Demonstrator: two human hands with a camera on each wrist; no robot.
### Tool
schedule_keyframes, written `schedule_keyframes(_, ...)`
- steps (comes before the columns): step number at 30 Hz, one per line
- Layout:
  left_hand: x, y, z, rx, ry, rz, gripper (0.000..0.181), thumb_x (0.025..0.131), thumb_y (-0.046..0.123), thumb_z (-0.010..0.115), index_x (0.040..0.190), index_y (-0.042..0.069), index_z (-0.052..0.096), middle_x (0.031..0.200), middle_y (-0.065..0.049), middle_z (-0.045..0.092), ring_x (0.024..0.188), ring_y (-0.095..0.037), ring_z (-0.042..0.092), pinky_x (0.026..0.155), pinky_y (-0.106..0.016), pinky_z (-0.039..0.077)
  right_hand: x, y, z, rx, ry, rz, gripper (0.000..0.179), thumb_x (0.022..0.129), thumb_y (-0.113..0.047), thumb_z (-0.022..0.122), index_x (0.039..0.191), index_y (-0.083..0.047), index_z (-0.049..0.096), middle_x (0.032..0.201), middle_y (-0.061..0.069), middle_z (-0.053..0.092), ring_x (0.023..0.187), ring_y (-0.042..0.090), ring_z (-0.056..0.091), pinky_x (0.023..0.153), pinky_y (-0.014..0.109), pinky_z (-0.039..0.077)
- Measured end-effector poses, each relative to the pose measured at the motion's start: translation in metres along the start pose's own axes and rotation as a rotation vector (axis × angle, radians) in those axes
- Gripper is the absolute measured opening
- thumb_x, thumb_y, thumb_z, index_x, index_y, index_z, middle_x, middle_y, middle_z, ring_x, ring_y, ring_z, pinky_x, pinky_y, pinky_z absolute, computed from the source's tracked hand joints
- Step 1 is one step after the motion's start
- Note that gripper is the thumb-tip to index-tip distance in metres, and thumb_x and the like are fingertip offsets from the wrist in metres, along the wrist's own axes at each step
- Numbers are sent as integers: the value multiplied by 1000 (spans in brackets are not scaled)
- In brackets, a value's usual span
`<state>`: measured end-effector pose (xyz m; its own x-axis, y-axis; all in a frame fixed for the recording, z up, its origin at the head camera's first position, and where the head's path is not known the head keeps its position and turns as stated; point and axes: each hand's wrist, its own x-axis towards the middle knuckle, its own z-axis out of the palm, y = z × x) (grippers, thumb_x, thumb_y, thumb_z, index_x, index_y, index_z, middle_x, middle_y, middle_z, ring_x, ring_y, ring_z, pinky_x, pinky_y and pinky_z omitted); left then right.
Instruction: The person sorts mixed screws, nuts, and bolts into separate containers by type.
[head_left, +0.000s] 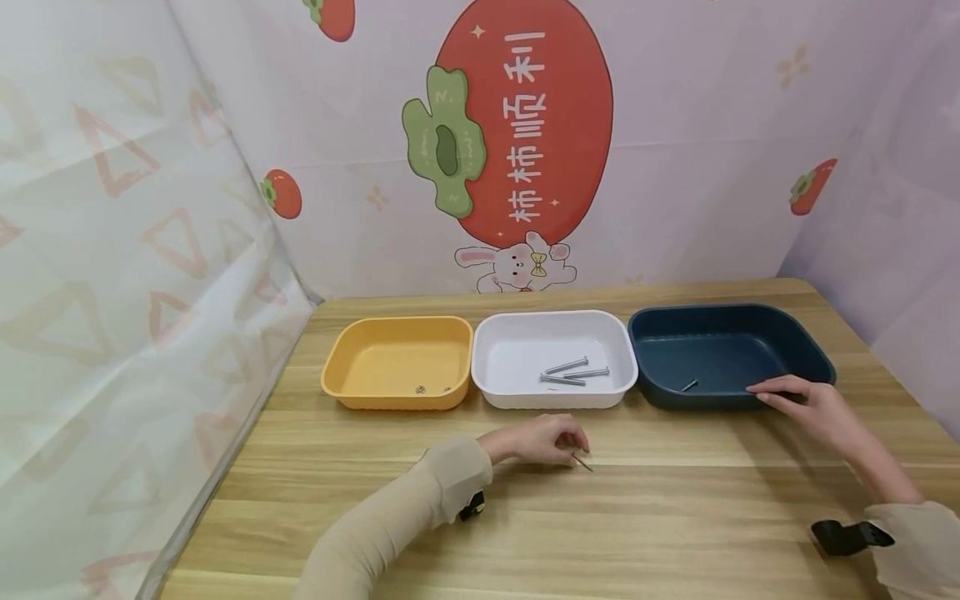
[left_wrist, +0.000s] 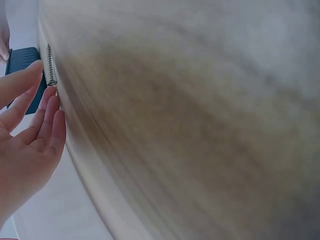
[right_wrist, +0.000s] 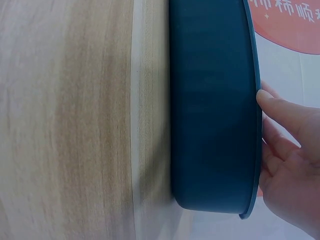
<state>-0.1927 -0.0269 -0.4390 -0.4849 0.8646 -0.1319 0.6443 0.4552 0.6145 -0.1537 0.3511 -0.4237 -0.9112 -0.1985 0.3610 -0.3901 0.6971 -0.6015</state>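
Note:
My left hand [head_left: 542,439] is over the wooden table, in front of the white tray [head_left: 487,375]. Between its thumb and fingertips it pinches a thin screw [head_left: 583,463], whose threaded shaft points away from the fingers in the left wrist view. At the front rim of the dark blue tray [head_left: 656,367] is my right hand [head_left: 813,408]. The right wrist view shows its thumb on the outside of the rim and its fingers curled behind it, gripping the wall. A small screw [head_left: 689,385] lies inside this tray.
Several long bolts [head_left: 573,373] lie in the white tray. To its left, a yellow tray [head_left: 337,367] holds small metal nuts [head_left: 420,389]. The three trays stand side by side along the back of the table [head_left: 600,533], before a printed cloth backdrop [head_left: 360,125].

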Motion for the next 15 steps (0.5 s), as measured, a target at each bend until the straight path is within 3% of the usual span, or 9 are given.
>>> schedule_keyframes(15, 7, -4, 6, 57, -19, -7, 17, 79, 10, 66, 96, 9, 64, 90, 4, 51, 82, 0, 43, 75, -8, 33, 0, -3, -2, -8, -6, -2, 14, 83, -4, 59, 95, -2, 65, 92, -35, 47, 87, -24, 37, 67, 2, 31)
